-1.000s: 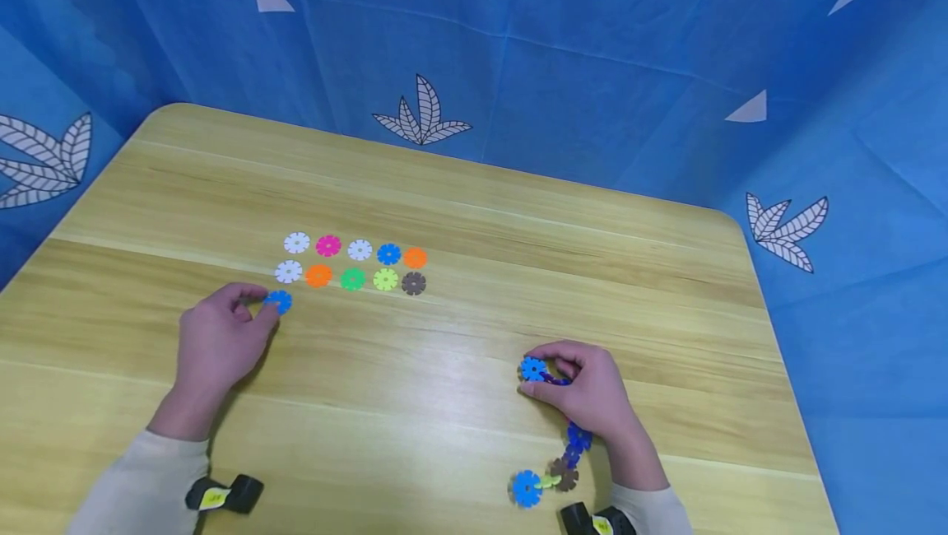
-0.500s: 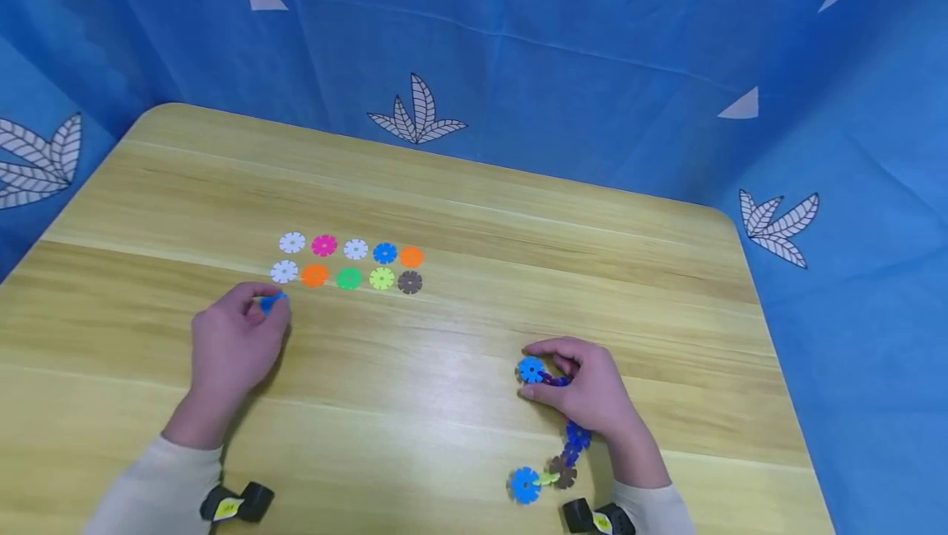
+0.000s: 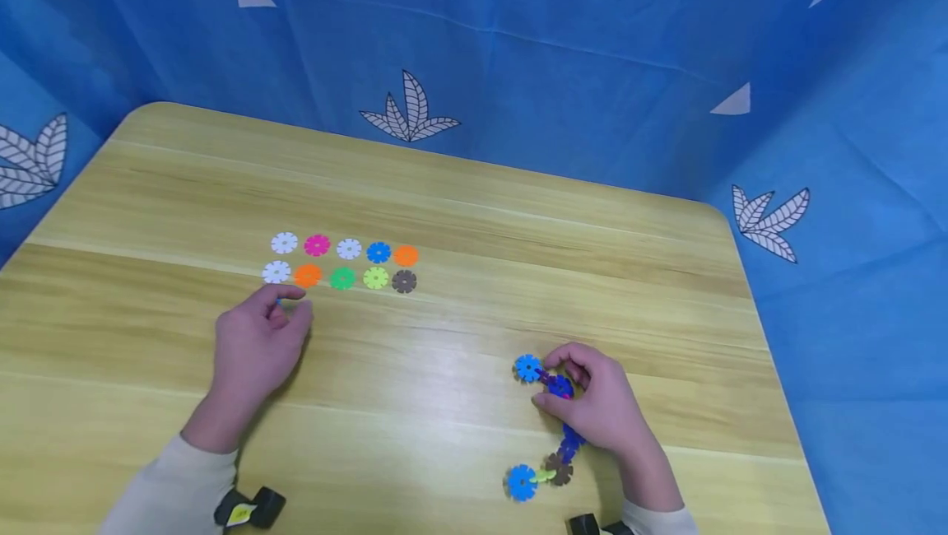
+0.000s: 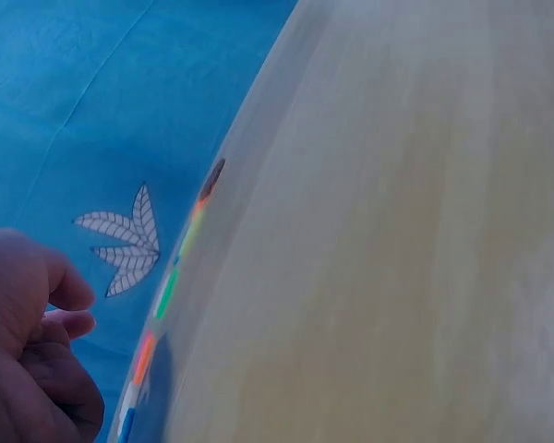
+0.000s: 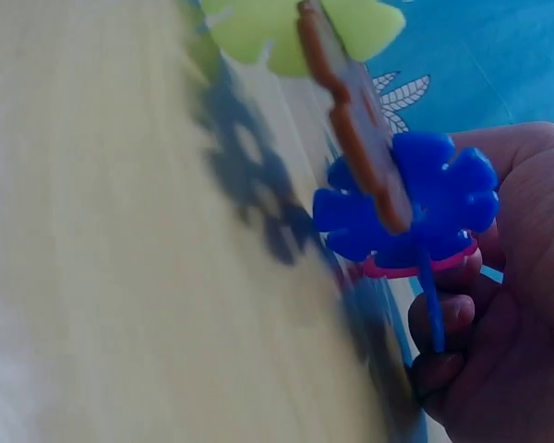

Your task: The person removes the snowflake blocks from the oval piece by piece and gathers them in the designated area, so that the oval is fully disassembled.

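Observation:
My left hand [image 3: 259, 337] hovers over the table's left part, thumb and forefinger apart. Beneath its fingers a blue notched disc [image 4: 126, 425] lies on the table, mostly hidden in the head view. At the right, my right hand [image 3: 609, 399] stands around a curved chain of interlocked notched discs, thumb and forefinger spread either side of a dark blue disc [image 3: 560, 387]. A light blue disc [image 3: 528, 368] ends the chain beyond the fingertips. Toward me the chain runs through a brown disc [image 3: 559, 469] and a yellow-green disc [image 3: 543, 476] to another light blue disc [image 3: 522, 483].
Two rows of loose notched discs lie flat beyond my left hand, among them a pink disc [image 3: 317, 245], an orange disc [image 3: 307, 275], a green disc [image 3: 343, 278] and a grey-brown disc [image 3: 404, 281]. A blue cloth [image 3: 474, 41] hangs behind the wooden table [image 3: 415, 403].
My left hand has let go of the blue disc and shifted right over it. My right hand has drawn back from the far light blue disc, while the chain stays nearly in place.

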{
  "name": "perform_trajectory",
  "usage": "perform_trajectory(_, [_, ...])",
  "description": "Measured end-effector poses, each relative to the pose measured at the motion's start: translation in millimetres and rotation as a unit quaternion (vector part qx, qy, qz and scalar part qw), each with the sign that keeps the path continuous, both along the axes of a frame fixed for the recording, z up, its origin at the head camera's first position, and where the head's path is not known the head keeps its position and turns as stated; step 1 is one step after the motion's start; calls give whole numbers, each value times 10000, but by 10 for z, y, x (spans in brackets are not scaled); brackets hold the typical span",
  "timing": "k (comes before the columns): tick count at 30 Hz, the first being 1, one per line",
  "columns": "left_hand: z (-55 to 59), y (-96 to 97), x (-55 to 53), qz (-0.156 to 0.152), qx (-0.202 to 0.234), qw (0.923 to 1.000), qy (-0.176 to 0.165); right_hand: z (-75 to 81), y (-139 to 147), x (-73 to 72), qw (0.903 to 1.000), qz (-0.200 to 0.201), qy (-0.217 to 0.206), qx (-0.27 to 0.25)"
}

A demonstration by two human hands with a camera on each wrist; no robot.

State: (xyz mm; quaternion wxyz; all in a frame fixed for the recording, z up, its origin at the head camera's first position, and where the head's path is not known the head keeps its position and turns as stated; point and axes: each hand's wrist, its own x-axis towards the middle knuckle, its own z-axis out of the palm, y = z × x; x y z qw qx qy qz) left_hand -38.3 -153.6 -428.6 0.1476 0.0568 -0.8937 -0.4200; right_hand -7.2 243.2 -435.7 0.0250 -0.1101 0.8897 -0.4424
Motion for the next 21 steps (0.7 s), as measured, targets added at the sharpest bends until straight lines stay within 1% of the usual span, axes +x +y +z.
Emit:
perform_trajectory(3, [-11,40,-10,-60,-18,9999,88,41,-38,8,9999,79,133,-11])
perform_trajectory(5, [-26,75,-15,-166,-17,9997,157,42,-46,4,9997,126,182,-40])
perform_trajectory(9, [-60,188,-25,-486,7,9985,244,-8,-21,-23,9996,135,249,-55])
perform_trajectory(12, [-70,311,-15,-810,107,9966,48,-28,-18,-45,9994,133,321,-85])
perform_trajectory(16, [-78,500,13,-1201,326,9913,-431,36,-90,-56,9989,229,386,-166])
perform_trajectory(18, [-86,601,30,-1401,471,9870,-635,75,-123,-51,9987,257,351,-250])
perform_trajectory(21, [-108,748,68,-1763,686,9774,-944,79,-114,-33,9990,179,184,-356])
